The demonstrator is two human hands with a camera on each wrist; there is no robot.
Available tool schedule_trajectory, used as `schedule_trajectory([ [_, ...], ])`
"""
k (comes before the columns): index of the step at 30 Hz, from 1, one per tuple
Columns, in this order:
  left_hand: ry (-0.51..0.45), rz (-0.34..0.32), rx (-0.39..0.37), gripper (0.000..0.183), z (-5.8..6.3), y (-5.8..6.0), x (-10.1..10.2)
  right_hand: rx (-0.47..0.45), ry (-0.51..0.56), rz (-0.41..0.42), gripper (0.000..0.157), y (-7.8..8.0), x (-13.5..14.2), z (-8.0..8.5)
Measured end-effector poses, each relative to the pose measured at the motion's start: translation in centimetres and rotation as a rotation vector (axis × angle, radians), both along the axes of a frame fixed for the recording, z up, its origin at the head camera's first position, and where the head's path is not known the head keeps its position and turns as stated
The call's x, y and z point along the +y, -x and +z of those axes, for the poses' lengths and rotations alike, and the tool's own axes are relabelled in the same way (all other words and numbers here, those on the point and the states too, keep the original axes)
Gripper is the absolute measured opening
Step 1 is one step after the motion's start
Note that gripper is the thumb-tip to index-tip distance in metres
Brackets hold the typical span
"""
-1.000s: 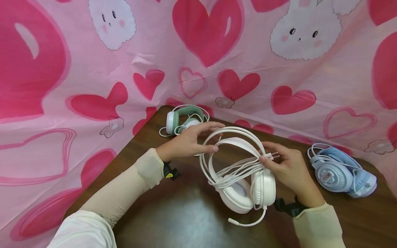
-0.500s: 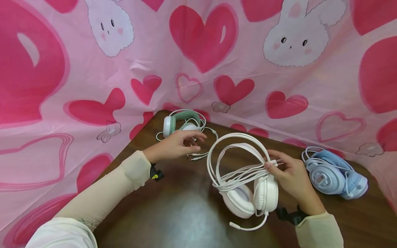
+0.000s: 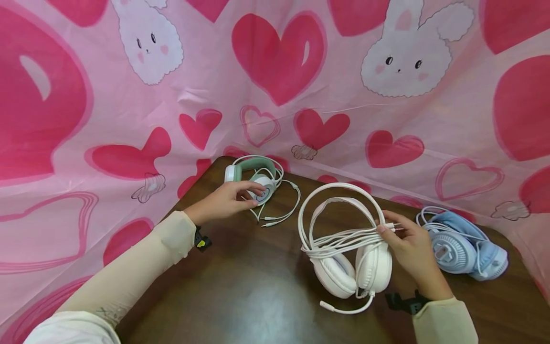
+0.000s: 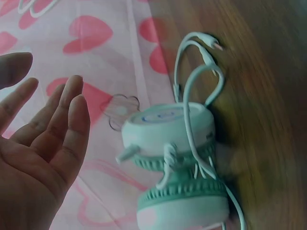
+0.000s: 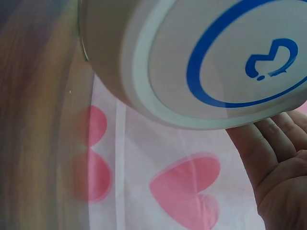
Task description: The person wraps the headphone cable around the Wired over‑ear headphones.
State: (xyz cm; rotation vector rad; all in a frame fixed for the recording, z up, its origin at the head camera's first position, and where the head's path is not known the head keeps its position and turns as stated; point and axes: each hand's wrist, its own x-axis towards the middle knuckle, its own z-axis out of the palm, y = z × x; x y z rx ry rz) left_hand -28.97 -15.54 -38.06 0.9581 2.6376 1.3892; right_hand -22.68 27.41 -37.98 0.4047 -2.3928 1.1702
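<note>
My right hand (image 3: 410, 248) pinches a white headset (image 3: 375, 267) by its side, thumb over the bundled white cable (image 3: 343, 240) that runs across the headband opening. The headset hangs upright, its microphone boom (image 3: 343, 311) at the bottom. In the right wrist view an ear cup (image 5: 192, 67) with a blue ring fills the top, the fingers partly behind it. My left hand (image 3: 225, 203) holds nothing, its fingers loosely extended, near a green and white headset (image 3: 258, 165) at the back corner of the table. The left wrist view shows that hand (image 4: 48, 139) apart from the green headset (image 4: 168, 129).
A light blue headset (image 3: 455, 248) with its cable wound round it lies on the right of the brown table (image 3: 240, 286). The green headset's cable plugs (image 3: 268, 222) lie loose before it. A pink heart-print cloth (image 3: 266, 62) hangs behind the table.
My left hand has left the white headset and moved left, toward the green one. The right hand keeps its hold on the white headset, which has shifted slightly right.
</note>
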Motion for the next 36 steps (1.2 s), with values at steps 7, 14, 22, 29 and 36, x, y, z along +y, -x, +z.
schedule_trajectory([
  [7, 0.035, 0.052, 0.008, 0.038, 0.1, 1.0, -1.6, 0.016, 0.038, -0.037, 0.029, 0.5, 0.8, -0.6],
  [14, 0.102, 0.12, 0.015, 0.04, -0.1, 2.1, -3.2, -0.007, 0.122, -0.05, 0.027, 0.8, 1.6, -1.2],
  [22, 0.114, 0.178, 0.001, 0.036, -0.2, 2.8, -4.8, -0.058, 0.193, -0.09, 0.027, 1.0, 2.2, -1.6],
  [29, 0.12, 0.22, -0.005, 0.036, -0.4, 4.0, -5.7, -0.089, 0.222, -0.131, 0.027, 1.4, 2.8, -2.0],
  [36, 0.161, 0.324, 0.042, 0.034, -1.3, 6.6, -6.9, -0.15, 0.23, -0.18, 0.032, 2.1, 3.4, -2.4],
])
